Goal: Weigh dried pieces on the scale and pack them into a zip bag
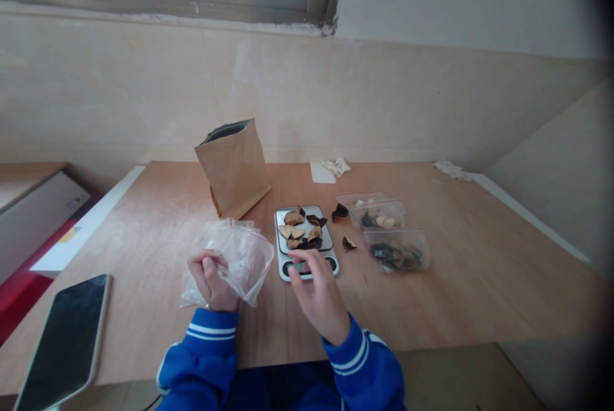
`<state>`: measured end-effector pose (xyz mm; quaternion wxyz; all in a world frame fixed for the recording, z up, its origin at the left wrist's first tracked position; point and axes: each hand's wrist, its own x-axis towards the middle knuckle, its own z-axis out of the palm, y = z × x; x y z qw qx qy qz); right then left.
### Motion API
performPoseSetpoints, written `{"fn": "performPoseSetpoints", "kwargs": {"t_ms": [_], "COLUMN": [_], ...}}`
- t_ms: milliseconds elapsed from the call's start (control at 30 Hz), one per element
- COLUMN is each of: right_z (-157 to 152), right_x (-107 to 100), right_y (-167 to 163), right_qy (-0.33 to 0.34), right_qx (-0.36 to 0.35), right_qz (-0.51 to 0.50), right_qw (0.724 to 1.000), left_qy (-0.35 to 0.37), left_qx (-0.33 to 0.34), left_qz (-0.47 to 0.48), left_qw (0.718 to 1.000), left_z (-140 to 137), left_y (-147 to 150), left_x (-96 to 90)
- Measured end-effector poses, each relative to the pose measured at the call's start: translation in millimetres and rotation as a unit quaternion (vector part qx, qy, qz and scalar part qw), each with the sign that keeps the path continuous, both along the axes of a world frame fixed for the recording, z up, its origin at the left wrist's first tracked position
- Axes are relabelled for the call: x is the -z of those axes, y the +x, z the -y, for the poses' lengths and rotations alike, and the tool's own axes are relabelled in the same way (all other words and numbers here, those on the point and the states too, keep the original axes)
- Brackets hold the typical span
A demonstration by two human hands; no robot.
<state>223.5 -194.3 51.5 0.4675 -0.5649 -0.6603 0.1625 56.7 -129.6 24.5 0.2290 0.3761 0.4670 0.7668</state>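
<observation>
Fingers of my right hand hover loosely curled over the small silver kitchen scale; left hand pinches the clear plastic zip bag beside it.

Two bare hands, the left hand and the right hand, come out of bright blue long sleeves. Each sleeve ends in a ribbed blue cuff ringed by two thin white stripes. The fabric looks soft, like a tracksuit jacket. No rings, watch or gloves show on either hand.
</observation>
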Motion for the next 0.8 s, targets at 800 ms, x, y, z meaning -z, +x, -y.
{"fn": "performPoseSetpoints", "kwargs": {"t_ms": [800], "right_z": [-27], "right_x": [-24], "right_y": [-4], "right_qy": [-0.130], "right_qx": [-0.084], "right_qz": [-0.211], "right_qw": [0.965], "left_qy": [0.029], "left_qx": [-0.104], "left_qz": [-0.036], "left_qw": [0.993], "left_z": [-2], "left_y": [-2], "left_x": [4.5]}}
